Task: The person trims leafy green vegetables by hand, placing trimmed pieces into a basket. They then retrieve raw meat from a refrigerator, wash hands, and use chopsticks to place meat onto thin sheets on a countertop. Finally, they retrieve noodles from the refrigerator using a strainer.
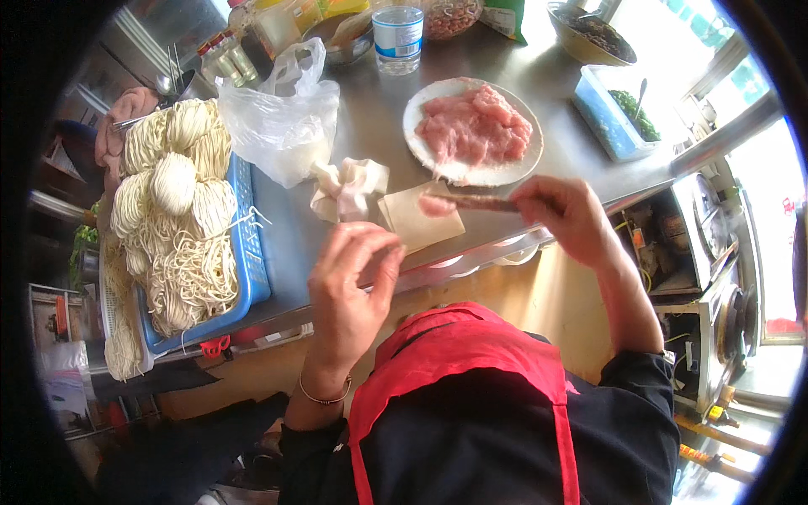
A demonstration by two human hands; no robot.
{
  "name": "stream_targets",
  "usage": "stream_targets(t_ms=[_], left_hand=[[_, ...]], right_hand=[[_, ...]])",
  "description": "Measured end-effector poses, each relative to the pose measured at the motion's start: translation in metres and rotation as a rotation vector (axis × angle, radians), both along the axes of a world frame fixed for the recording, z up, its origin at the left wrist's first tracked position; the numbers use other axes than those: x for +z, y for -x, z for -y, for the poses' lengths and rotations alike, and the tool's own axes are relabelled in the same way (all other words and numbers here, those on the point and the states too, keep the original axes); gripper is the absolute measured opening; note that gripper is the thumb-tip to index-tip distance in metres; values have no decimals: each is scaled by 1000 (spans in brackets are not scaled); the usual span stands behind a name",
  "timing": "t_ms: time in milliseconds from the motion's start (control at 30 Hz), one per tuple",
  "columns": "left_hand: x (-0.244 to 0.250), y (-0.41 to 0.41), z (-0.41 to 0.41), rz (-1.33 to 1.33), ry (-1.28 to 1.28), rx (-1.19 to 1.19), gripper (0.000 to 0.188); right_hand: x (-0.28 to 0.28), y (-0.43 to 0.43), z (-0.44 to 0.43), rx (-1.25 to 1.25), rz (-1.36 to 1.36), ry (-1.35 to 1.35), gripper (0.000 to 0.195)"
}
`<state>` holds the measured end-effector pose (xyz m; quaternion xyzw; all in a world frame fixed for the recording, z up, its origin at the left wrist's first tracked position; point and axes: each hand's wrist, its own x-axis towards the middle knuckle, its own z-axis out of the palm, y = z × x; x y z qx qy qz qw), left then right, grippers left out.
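In my right hand (562, 211) is a thin flat stick (483, 202), its far end carrying a dab of minced meat (437, 206) over a stack of square dough wrappers (413, 227). My left hand (353, 284) is raised at the table's near edge, fingers curled and apart, with nothing visible in it. Just beyond it sit several folded wrappers (349, 186) in a small pile. A white plate (413, 142) heaped with pink minced meat (476, 126) lies behind the stick. The stick's tip is slightly blurred.
Left on the metal table (284, 252), a blue basket (252, 252) holds bundled noodles (183, 265). Behind are a plastic bag (284, 120), a clear cup (398, 41) and bottles (227, 60). At right stand a container of chopped greens (606, 126) and a bowl (581, 47).
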<state>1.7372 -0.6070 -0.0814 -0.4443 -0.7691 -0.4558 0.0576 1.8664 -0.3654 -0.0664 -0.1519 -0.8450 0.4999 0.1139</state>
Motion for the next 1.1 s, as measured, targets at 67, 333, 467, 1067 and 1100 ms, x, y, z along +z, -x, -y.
stream_targets(t_ms=[67,333,467,1067,1100], left_hand=[[4,3,4,-12,-91,65,14],[2,5,-11,443,-205,-31,22],[3,2,-33,1130,-263,-331,41],[0,11,-10,820,-184,-135,25],[4,8,-14,924,-185,-158,26]], right_hand=[[-2,-3,16,3,-71,-38,10],[-12,1,25,-80,-75,44,8],[2,2,36,91,20,502,8],[-17,5,24,-80,-148,179,10],[-13,6,25,-28,-82,283,11]])
